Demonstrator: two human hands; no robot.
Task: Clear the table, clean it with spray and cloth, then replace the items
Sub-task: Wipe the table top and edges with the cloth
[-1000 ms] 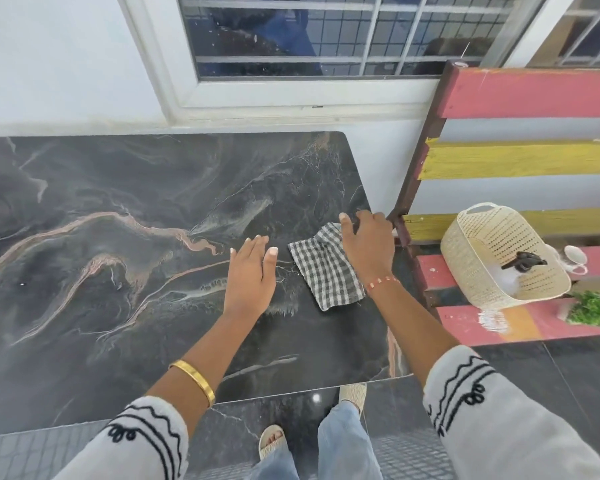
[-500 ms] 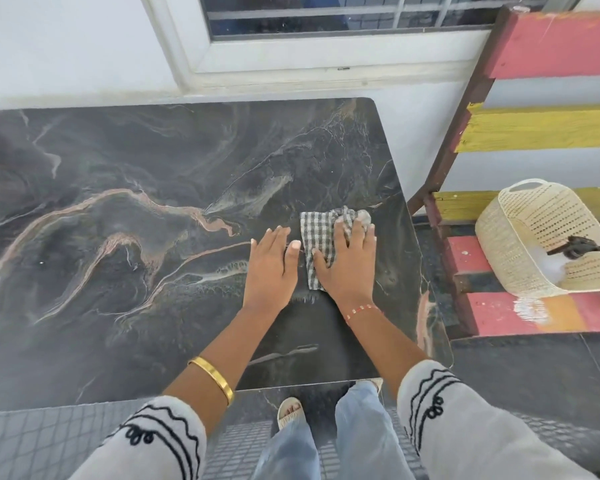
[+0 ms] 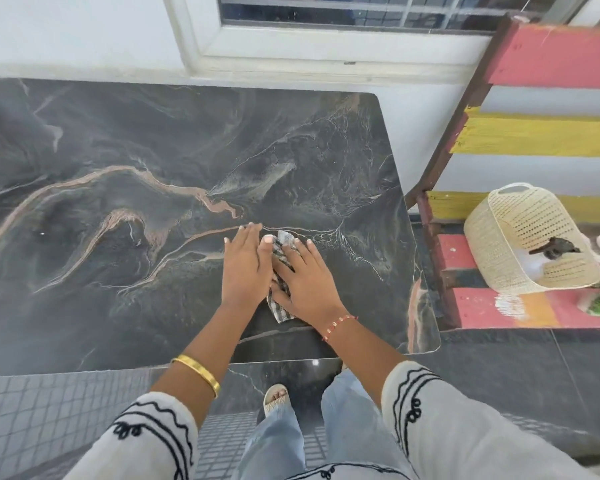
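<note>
Head view: I saw dark marble table (image 3: 125,140), top bare except hands and cloth. Right hand (image 3: 305,282) lay flat, fingers spread, pressing checked cloth (image 3: 282,249) down on table near right edge. Left hand (image 3: 245,265) flat too, fingers straight and together, holding nothing, touching cloth's side. Cream basket (image 3: 520,237) sat on bench (image 3: 471,306), well apart.

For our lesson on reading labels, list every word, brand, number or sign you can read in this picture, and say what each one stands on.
There are none to read.
The marbled table, the checked cloth under the right hand and beside the left hand, and the woven basket show no lettering.
The spray bottle inside the basket shows no legible label.
</note>
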